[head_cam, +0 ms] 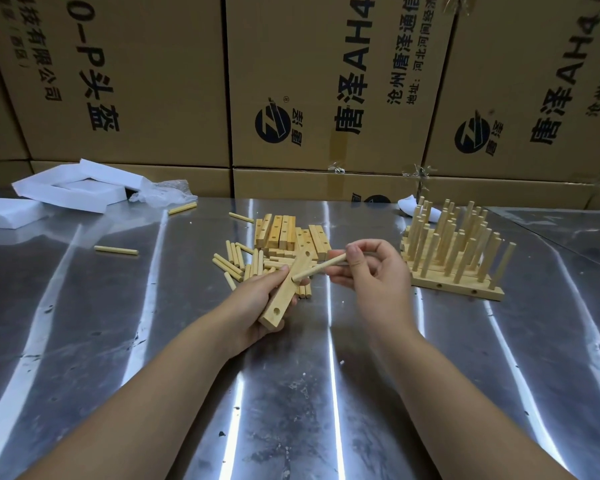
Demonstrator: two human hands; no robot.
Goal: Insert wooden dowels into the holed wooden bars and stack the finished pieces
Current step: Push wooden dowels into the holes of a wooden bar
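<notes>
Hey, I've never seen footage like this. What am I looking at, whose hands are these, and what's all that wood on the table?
There is no machine here. One camera worn on a person's head looks forward and down at their own two bare hands. The left hand holds a wooden bar with holes. The right hand pinches a dowel whose tip meets the bar's middle. On the shiny metal table lie loose dowels, a pile of bars and, to the right, finished pieces with dowels standing up. White foam lies at the far left, and cardboard boxes stand behind.
</notes>
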